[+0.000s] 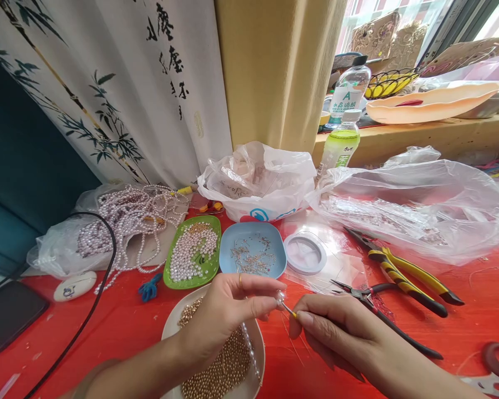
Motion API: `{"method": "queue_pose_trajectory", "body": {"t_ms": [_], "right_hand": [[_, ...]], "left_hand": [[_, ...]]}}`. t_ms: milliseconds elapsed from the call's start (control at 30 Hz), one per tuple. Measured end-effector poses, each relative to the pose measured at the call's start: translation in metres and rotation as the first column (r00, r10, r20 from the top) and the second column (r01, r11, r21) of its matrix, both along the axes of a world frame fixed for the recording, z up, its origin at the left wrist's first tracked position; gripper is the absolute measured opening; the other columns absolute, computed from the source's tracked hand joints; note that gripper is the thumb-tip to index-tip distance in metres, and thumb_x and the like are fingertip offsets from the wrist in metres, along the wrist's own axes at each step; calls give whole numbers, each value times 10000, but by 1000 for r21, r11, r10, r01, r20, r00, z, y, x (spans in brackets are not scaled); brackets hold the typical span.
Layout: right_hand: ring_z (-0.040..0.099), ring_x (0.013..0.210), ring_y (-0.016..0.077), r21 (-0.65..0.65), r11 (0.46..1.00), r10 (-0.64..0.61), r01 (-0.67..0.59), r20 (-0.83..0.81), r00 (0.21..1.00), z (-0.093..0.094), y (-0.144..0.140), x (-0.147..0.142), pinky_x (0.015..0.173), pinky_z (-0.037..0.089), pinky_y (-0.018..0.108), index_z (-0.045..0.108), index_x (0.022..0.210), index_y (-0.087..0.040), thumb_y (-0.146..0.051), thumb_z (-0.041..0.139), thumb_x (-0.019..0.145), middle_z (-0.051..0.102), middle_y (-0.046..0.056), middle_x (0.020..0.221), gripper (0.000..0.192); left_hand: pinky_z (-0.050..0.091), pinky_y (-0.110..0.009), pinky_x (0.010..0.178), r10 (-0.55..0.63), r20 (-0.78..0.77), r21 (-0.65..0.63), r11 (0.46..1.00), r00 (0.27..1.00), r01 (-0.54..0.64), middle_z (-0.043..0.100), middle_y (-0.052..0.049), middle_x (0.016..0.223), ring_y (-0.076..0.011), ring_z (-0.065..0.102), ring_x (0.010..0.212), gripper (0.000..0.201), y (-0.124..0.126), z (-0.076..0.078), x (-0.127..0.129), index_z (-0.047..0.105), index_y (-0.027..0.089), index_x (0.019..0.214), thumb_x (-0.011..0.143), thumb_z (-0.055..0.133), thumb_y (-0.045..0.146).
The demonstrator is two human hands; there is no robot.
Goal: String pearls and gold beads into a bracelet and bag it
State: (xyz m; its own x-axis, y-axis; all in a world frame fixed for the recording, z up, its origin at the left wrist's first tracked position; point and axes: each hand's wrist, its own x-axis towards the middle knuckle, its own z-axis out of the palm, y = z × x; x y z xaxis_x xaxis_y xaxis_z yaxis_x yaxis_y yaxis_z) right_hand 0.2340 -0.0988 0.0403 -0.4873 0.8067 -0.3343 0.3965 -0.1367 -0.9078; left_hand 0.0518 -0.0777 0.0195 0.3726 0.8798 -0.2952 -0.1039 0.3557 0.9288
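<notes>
My left hand [227, 310] pinches a small pearly bead [280, 296] between thumb and fingertips. A strand of pearl beads [251, 352] hangs below that hand into a cream bowl [263, 354] of gold beads [216, 368]. Closed around a thin tool [290, 311] with a yellow part and a slim metal tip is my right hand [336, 327]. The tool's tip meets the bead at my left fingertips; its exact kind is unclear. Fine threads [293, 343] trail below the two hands. Behind my left hand stand a green tray [178, 284] of pearl beads and a blue tray [253, 229] of small metal pins.
Black-handled pliers [372, 302] and yellow-black pliers [403, 274] lie right. A white ring-shaped spool [291, 252] rests behind. Plastic bags [270, 194] and bottles [341, 141] line the back. At left are bead strands [125, 221], a black cable [89, 318] and a phone [10, 316]. Scissors [493, 382] sit front right.
</notes>
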Motion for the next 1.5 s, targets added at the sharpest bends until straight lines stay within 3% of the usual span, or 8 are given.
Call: {"method": "queue_pose_trajectory", "body": {"t_ms": [467, 1000, 1233, 1400, 1500], "right_hand": [[329, 478, 77, -33, 999, 2, -3, -50, 999, -1, 1, 0, 406, 268, 176, 497, 704, -158, -379, 367, 875, 390, -42, 535, 309], [364, 507, 89, 27, 1000, -11, 12, -26, 1000, -5, -1, 1, 437, 295, 187, 514, 709, -170, -372, 365, 880, 419, -34, 557, 304], [450, 516, 113, 250, 968, -28, 10, 71, 997, -5, -3, 0, 473, 376, 203, 533, 709, -185, -300, 336, 875, 483, -15, 557, 282], [466, 470, 110, 504, 863, -51, -31, 149, 988, -2, -4, -4, 443, 376, 196, 554, 708, -177, -225, 335, 872, 532, -8, 533, 278], [450, 441, 96, 591, 803, -56, -71, 194, 979, -6, -4, -5, 425, 356, 188, 543, 675, -177, -187, 346, 877, 520, -23, 504, 283]], "left_hand": [[435, -162, 656, -12, 38, -12, 1000, 999, 12, 699, 12, 717, -82, 597, 679, 132, 0, -2, 0, 710, 213, 796, 666, 694, 198], [435, -167, 694, -14, 21, 12, 1000, 1000, 13, 706, 7, 763, -98, 608, 737, 117, -1, -1, 2, 712, 226, 786, 677, 685, 195], [437, -164, 668, -10, 43, -10, 1000, 999, 11, 705, 8, 743, -94, 612, 712, 117, 0, -2, 1, 712, 218, 777, 662, 697, 198], [431, -161, 648, -11, 70, -21, 1000, 997, 12, 700, 11, 719, -86, 614, 681, 115, 0, -1, 1, 709, 204, 769, 655, 700, 186], [427, -167, 655, -17, 87, -33, 999, 996, 20, 696, 7, 691, -85, 616, 674, 123, -1, 0, 1, 703, 196, 782, 660, 695, 177]]}}
